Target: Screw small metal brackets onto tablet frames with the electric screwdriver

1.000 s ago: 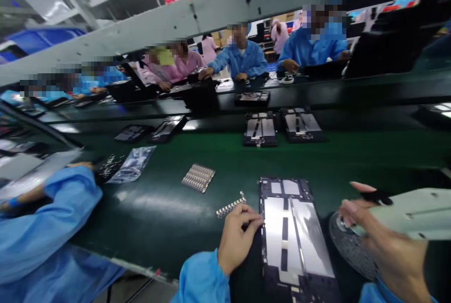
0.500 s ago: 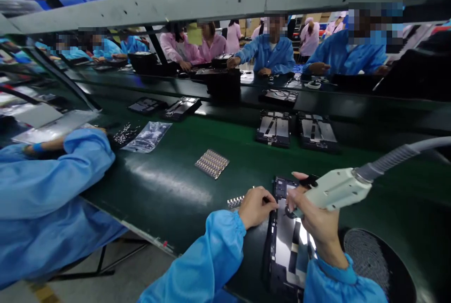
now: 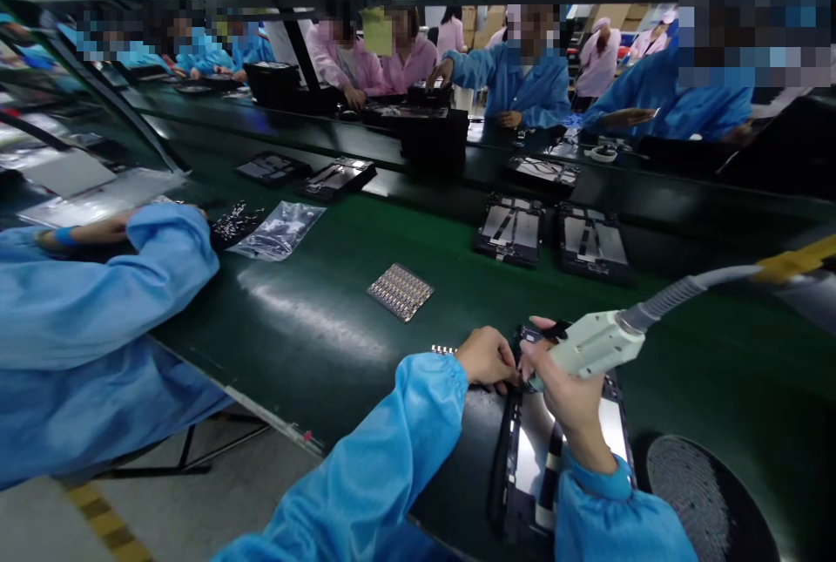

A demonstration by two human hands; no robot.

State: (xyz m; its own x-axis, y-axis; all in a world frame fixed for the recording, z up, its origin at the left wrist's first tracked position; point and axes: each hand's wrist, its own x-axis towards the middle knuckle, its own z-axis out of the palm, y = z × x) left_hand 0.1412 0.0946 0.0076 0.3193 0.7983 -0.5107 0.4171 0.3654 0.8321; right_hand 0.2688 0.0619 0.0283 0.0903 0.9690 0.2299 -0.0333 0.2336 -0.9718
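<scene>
My left hand (image 3: 487, 357) rests with its fingers curled at the top end of a dark metal device frame with silver panels (image 3: 532, 449). Any small part in those fingers is hidden. Just left of it lies a short strip of small metal parts (image 3: 444, 349). My right hand (image 3: 562, 392) grips a pale green electric screwdriver (image 3: 594, 344) with a grey hose, its tip down at the frame's top edge. A tray of small metal parts (image 3: 400, 292) sits farther up the belt.
The frame lies on a dark green conveyor belt (image 3: 306, 327). Several similar frames (image 3: 511, 229) stand farther along it, near a plastic bag (image 3: 280, 231). A co-worker's blue sleeve (image 3: 97, 301) fills the left side. A round black mesh disc (image 3: 692, 501) lies at lower right.
My right hand has carried the screwdriver from the right side to the frame's top end, beside my left hand. The view has swung, and the frame now sits lower and more to the right.
</scene>
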